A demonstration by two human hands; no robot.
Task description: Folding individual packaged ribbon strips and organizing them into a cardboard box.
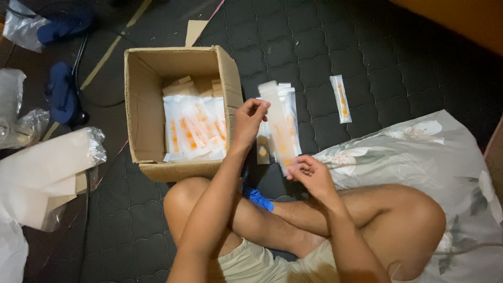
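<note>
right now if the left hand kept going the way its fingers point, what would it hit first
Likely the stack of clear packets that the left hand already pinches at its top end; depth is unclear.

packet (279,126) | long clear, orange inside | upright-tilted, blurred | beside cardboard box (137,105)

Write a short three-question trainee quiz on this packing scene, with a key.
1. True or false: the cardboard box holds clear packets with orange contents.
2. Which hands grip the long packet? A) left hand only B) right hand only C) both
3. Fill in: one single packet lies alone on the dark quilted ____.

Key:
1. True.
2. C: the left hand pinches its upper end, the right hand its lower end.
3. Mat.
</note>
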